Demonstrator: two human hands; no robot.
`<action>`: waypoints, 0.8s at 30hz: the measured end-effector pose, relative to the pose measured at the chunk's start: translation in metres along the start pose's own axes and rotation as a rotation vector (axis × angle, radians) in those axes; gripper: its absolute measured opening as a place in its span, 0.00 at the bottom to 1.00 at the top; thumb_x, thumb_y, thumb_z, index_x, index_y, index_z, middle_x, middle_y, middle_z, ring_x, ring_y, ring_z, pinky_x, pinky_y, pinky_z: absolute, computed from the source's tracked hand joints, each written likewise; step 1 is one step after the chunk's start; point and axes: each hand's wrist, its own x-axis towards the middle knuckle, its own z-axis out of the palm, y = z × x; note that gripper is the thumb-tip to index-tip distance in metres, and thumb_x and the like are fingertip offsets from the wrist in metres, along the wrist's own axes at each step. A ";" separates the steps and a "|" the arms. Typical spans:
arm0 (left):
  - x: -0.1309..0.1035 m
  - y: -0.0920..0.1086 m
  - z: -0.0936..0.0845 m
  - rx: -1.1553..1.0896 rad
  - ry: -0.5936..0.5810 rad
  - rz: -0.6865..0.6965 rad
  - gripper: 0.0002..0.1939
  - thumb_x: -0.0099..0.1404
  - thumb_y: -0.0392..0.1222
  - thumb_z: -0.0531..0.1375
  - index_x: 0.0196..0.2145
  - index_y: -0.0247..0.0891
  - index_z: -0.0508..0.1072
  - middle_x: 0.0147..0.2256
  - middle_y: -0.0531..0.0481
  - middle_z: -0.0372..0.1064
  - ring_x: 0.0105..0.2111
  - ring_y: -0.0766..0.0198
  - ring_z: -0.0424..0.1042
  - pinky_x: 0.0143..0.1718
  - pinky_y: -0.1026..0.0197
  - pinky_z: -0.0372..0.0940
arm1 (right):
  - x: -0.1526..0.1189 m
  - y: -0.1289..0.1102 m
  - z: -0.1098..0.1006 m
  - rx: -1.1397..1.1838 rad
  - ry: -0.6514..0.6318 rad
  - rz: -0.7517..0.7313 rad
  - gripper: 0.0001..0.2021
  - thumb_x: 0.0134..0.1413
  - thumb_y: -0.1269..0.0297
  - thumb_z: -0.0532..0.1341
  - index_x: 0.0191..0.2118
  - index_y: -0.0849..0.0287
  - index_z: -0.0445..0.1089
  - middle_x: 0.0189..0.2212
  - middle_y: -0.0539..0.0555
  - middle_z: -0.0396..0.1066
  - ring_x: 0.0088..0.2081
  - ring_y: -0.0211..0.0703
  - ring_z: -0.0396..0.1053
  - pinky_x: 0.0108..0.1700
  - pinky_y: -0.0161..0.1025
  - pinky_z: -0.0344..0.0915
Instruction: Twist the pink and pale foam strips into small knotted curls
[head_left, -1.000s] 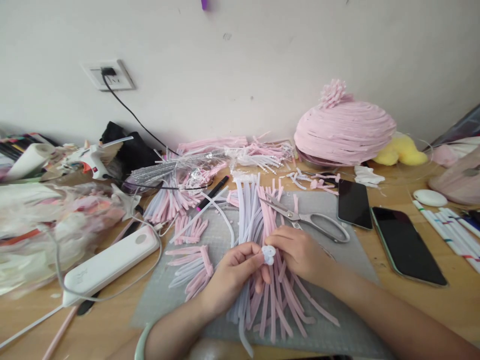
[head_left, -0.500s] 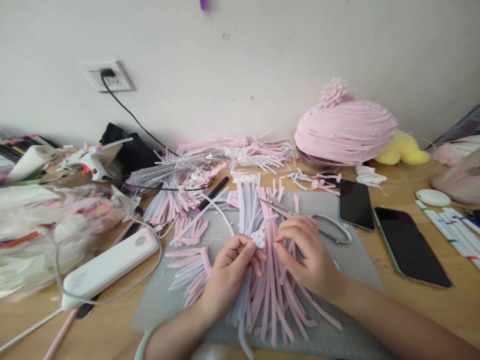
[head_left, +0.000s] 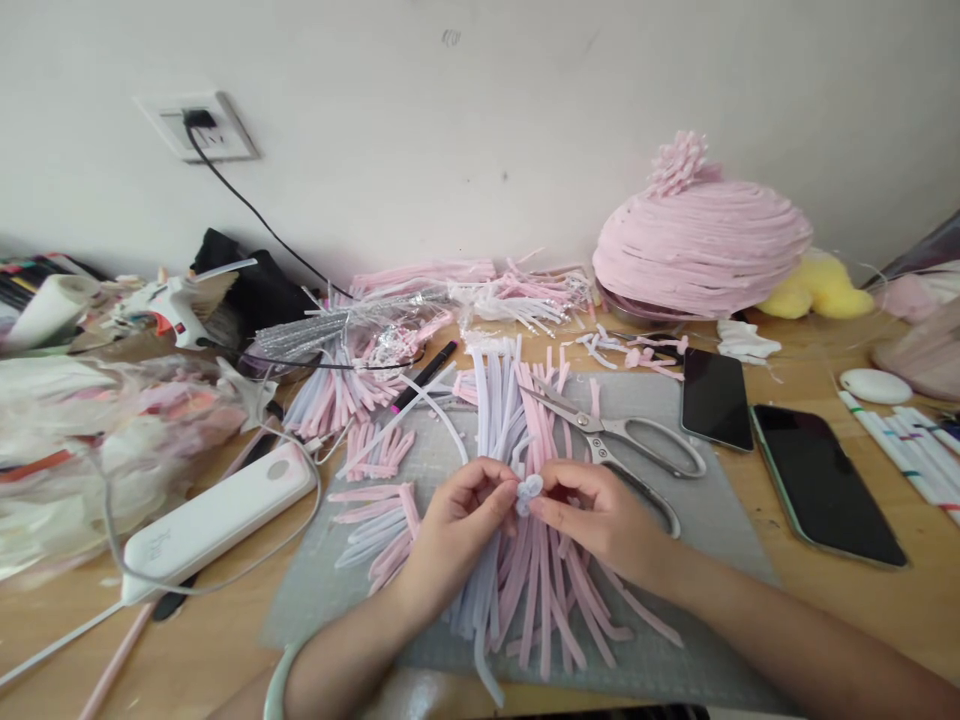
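Between both hands is a small pale-blue flower (head_left: pixel 529 492) of curled, fuzzy pipe cleaner. My left hand (head_left: pixel 472 515) pinches its left side between thumb and fingers. On its right side, the thumb and forefinger of my right hand (head_left: pixel 592 510) close on the edge. Below the hands lie long pale-blue pipe cleaners (head_left: pixel 491 400) and pink pipe cleaners (head_left: pixel 551 590), spread over a grey cutting mat (head_left: pixel 697 620). Metal scissors (head_left: pixel 600 430) rest partly opened on the mat, just beyond my right hand. Shorter pink and blue bent pieces (head_left: pixel 375 530) lie left of my left hand.
At the right are two phones (head_left: pixel 825 485) and several white markers (head_left: pixel 904 450). A pink dome (head_left: pixel 697 250) stands at the back. On the left are a white power bank (head_left: pixel 217 530) with a looping cable, a glue gun (head_left: pixel 172 310) and plastic bags (head_left: pixel 112 440).
My right hand has moved left and down from beside the flower to take hold of it. The scissors, partly covered before, now show more fully. The view has shifted slightly.
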 end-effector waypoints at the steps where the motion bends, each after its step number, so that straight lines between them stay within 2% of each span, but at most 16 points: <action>1: 0.000 0.001 0.000 0.008 -0.008 0.000 0.10 0.57 0.46 0.56 0.28 0.35 0.65 0.18 0.57 0.60 0.19 0.72 0.60 0.25 0.68 0.56 | 0.000 0.000 -0.001 0.001 -0.007 0.002 0.09 0.51 0.65 0.56 0.22 0.61 0.62 0.20 0.47 0.56 0.25 0.33 0.54 0.27 0.32 0.51; 6: -0.001 0.006 0.000 0.062 -0.051 -0.064 0.11 0.55 0.47 0.58 0.26 0.35 0.64 0.17 0.58 0.58 0.17 0.73 0.58 0.21 0.69 0.54 | 0.001 -0.001 -0.004 -0.028 -0.039 -0.042 0.10 0.49 0.67 0.57 0.20 0.62 0.62 0.19 0.46 0.55 0.24 0.33 0.54 0.26 0.32 0.52; 15: 0.003 0.006 0.001 0.062 -0.063 -0.111 0.15 0.54 0.51 0.57 0.25 0.35 0.63 0.19 0.55 0.62 0.17 0.72 0.59 0.22 0.67 0.57 | 0.005 0.006 -0.004 0.039 0.039 0.065 0.07 0.48 0.63 0.59 0.26 0.61 0.70 0.24 0.50 0.68 0.27 0.36 0.63 0.29 0.32 0.58; 20: 0.002 0.005 0.002 0.077 -0.064 -0.111 0.13 0.55 0.49 0.57 0.25 0.35 0.64 0.20 0.55 0.63 0.18 0.72 0.61 0.23 0.67 0.57 | 0.005 0.006 -0.003 0.100 0.063 0.099 0.07 0.47 0.63 0.59 0.26 0.62 0.69 0.23 0.50 0.68 0.26 0.36 0.62 0.29 0.32 0.57; 24: 0.003 0.004 0.000 0.045 -0.130 -0.126 0.13 0.57 0.48 0.55 0.26 0.35 0.64 0.20 0.55 0.62 0.18 0.72 0.60 0.24 0.67 0.57 | 0.005 0.007 -0.006 0.201 0.039 0.143 0.07 0.45 0.63 0.61 0.25 0.62 0.68 0.20 0.47 0.64 0.23 0.33 0.59 0.27 0.31 0.54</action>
